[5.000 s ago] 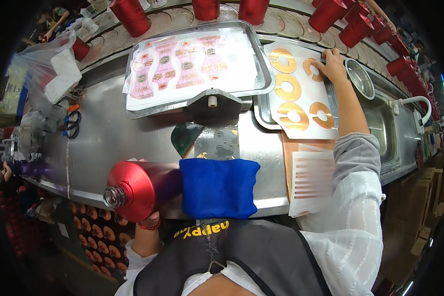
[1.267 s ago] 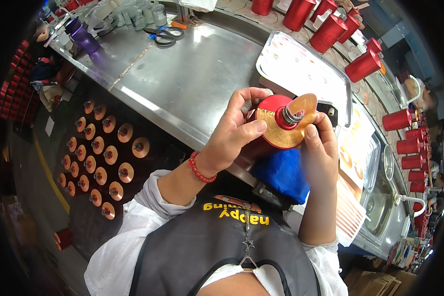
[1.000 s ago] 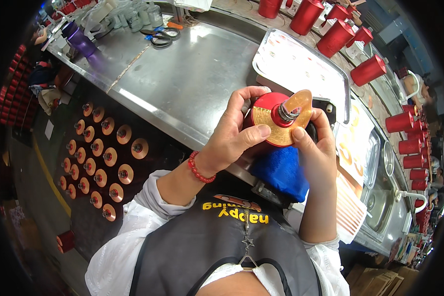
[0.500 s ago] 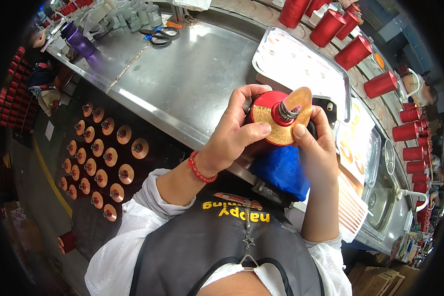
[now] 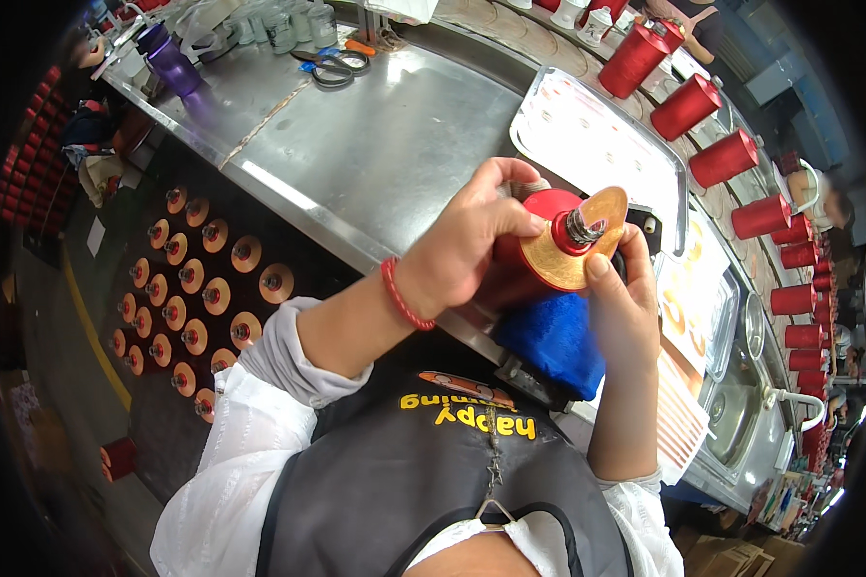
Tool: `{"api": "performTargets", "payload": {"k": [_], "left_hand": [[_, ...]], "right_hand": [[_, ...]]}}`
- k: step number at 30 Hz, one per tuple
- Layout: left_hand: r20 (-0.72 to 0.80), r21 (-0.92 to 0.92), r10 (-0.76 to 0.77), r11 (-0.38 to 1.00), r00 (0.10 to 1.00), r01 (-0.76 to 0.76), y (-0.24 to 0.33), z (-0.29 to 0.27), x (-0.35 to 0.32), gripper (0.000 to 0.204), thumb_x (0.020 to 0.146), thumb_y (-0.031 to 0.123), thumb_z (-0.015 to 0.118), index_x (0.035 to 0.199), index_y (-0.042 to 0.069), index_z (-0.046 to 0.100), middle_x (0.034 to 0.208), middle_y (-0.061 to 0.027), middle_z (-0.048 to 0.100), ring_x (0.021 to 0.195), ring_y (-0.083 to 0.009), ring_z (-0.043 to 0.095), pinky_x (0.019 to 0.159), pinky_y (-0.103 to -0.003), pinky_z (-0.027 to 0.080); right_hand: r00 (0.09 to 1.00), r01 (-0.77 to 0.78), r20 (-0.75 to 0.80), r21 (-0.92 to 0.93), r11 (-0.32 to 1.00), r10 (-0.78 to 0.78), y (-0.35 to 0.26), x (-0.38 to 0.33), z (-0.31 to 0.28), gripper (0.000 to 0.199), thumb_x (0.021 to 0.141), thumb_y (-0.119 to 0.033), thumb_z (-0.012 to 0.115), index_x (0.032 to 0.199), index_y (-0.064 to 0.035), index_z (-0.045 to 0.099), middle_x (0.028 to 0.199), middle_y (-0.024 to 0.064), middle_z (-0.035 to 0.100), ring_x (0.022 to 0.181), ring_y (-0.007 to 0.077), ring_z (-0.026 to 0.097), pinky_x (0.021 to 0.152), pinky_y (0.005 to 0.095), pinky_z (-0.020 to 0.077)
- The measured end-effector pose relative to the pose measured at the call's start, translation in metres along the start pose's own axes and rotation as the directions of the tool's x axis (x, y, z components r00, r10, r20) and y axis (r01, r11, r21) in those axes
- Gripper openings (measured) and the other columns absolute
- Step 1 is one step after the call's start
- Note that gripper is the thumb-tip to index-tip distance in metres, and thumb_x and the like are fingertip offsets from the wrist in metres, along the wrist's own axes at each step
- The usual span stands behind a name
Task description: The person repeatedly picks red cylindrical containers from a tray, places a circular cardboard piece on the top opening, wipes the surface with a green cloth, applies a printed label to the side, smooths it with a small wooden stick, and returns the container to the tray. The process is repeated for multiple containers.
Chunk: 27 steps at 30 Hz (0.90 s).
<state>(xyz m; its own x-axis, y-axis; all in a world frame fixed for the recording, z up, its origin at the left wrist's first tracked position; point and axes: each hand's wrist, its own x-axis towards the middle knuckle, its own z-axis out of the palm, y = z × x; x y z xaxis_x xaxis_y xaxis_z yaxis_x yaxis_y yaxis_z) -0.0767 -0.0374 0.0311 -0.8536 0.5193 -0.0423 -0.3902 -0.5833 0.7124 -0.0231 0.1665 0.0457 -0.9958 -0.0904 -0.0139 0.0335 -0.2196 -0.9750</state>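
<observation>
In front of my chest I hold a red bottle (image 5: 547,204) tilted, its clear threaded neck pointing up and toward me. A gold ring-shaped label (image 5: 552,262) lies around its shoulder, and one end stands up off the surface beside the neck. My left hand (image 5: 464,238) grips the bottle from the left, thumb pressed on the shoulder by the label's edge. My right hand (image 5: 627,306) pinches the label at the right side, thumb on top; its other fingers are partly hidden behind. Directly below the bottle is a blue cloth-covered support (image 5: 552,344).
Several gold-collared bottles (image 5: 191,277) stand at lower left. A steel table (image 5: 356,144) carries scissors (image 5: 335,69), a purple bottle (image 5: 171,63) and a white tray (image 5: 587,130). Label sheets (image 5: 681,298) lie at right, beside a sink (image 5: 736,413). Red bottles (image 5: 726,159) line a curved conveyor.
My left thumb has shifted up along the label toward the bottle's shoulder edge. The bottle has tipped so more of its side shows. My right hand keeps its pinch; the whole view has shifted slightly.
</observation>
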Motion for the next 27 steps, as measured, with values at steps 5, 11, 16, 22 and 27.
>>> {"api": "performTargets", "payload": {"k": [5,11,16,22,27], "left_hand": [[0.397,0.902,0.619,-0.128,0.678,-0.412,-0.044,0.023,-0.042,0.050,0.090,0.013,0.068,0.136,0.013,0.047,0.136,-0.0206,0.046,0.133,-0.0449,0.038,0.111,-0.065,0.027],[0.509,0.807,0.697,-0.184,0.505,-0.561,-0.074,0.000,-0.030,0.056,0.086,0.004,0.072,0.134,0.019,0.047,0.145,-0.0312,0.035,0.136,-0.0529,0.036,0.105,-0.065,0.039],[0.524,0.833,0.703,-0.304,0.480,-0.463,-0.092,0.005,-0.038,0.045,0.091,0.006,0.068,0.129,0.022,0.049,0.148,-0.0354,0.027,0.138,-0.0543,0.033,0.109,-0.063,0.036],[0.517,0.810,0.715,-0.231,0.471,-0.539,-0.094,0.001,-0.035,0.049,0.088,0.000,0.067,0.126,0.022,0.046,0.149,-0.0381,0.021,0.138,-0.0538,0.034,0.109,-0.059,0.039],[0.506,0.817,0.735,-0.243,0.451,-0.522,-0.086,0.010,-0.036,0.033,0.090,0.001,0.066,0.113,0.013,0.046,0.130,-0.0288,0.048,0.130,-0.0534,0.045,0.114,-0.064,0.026]], "right_hand": [[1.000,0.010,-0.026,0.011,1.000,-0.010,0.002,-0.006,0.001,0.036,0.094,-0.014,0.069,0.124,-0.0058,0.051,0.112,0.0007,0.056,0.097,0.0067,0.052,0.084,0.0217,0.0442],[0.977,0.147,-0.118,-0.234,0.961,-0.178,0.010,-0.014,0.019,0.036,0.095,-0.017,0.069,0.122,-0.0024,0.050,0.112,0.0035,0.058,0.105,0.0115,0.052,0.097,0.0282,0.0417],[0.948,0.247,-0.103,-0.362,0.899,-0.302,0.006,-0.015,0.031,0.031,0.095,-0.016,0.068,0.116,-0.0008,0.052,0.111,0.0052,0.058,0.104,0.0125,0.052,0.096,0.0285,0.0417],[0.976,0.200,-0.015,-0.325,0.924,-0.217,-0.003,-0.003,0.010,0.025,0.095,-0.019,0.068,0.107,0.0005,0.058,0.116,0.0061,0.058,0.107,0.0122,0.052,0.098,0.0289,0.0407],[0.985,0.171,0.021,-0.163,0.972,-0.169,-0.002,0.000,0.009,0.027,0.097,-0.018,0.068,0.116,-0.0007,0.060,0.111,0.0023,0.062,0.104,0.0095,0.054,0.096,0.0263,0.0431]]}}
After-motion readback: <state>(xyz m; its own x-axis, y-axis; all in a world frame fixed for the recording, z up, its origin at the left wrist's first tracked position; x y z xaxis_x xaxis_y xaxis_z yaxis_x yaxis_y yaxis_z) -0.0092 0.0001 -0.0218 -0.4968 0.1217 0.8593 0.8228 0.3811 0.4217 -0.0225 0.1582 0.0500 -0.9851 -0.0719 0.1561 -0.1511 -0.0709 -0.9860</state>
